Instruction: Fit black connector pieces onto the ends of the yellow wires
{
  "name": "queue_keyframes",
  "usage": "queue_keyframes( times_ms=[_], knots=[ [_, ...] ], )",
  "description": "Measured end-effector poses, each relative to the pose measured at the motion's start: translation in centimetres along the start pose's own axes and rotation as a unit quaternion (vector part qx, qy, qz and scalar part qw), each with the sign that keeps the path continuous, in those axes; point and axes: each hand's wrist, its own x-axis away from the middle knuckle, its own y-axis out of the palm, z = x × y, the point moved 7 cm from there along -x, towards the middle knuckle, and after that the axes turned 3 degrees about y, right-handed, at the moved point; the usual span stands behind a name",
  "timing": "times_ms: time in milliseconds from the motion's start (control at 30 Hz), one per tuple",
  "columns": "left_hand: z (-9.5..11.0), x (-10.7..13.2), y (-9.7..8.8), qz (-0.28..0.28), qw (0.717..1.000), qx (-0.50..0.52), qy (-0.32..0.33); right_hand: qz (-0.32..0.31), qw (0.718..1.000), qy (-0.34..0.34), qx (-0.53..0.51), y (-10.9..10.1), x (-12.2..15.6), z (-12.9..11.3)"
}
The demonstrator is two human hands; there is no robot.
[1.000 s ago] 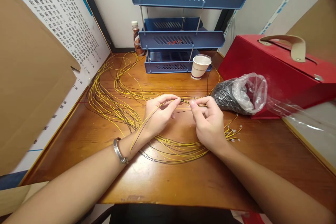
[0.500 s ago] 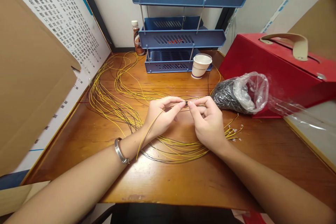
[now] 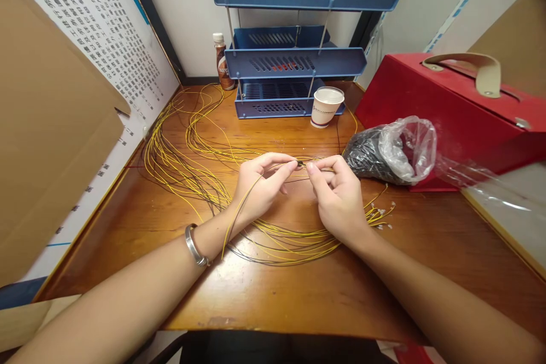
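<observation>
I take this for an office cubicle that doubles as a small workbench. Through the head camera I see a varnished brown wooden desktop (image 3: 298,296) with upright panels (image 3: 191,11) at left, far and right. My clearest office sign stands at the far side: a three-tier blue slotted desk tray (image 3: 326,62), with a brown, white-capped drink bottle (image 3: 222,65) on its left and a white paper cup (image 3: 325,112) at its right front. A white sheet of printed Chinese characters (image 3: 98,17) lines the left side. Loose thin yellow and dark wires (image 3: 187,168) across the desktop give me the workbench part.
</observation>
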Motion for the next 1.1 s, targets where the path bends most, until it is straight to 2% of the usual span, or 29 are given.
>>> queue_keyframes(
  times_ms=[300,567,733,867,1100],
  knots=[
    [-0.1,0.3,0.6,-0.035,0.999,0.014,-0.005,-0.009,1.000,-0.002,0.002,0.1,0.2,0.2],
    [-0.1,0.0,0.3,-0.014,1.000,0.018,-0.008,-0.013,1.000,0.015,-0.007,0.1,0.1,0.2],
    [0.0,-0.1,0.4,-0.036,0.999,0.022,0.002,-0.043,0.999,0.031,0.009,0.5,0.1,0.5],
    [-0.1,-0.1,0.3,-0.050,0.999,-0.009,0.006,-0.036,0.999,0.020,0.016,0.4,0.0,0.4],
    [-1.7,-0.6,0.3,-0.039,0.997,0.032,-0.065,-0.035,0.999,0.018,0.034,0.4,0.3,0.3]
  ],
)
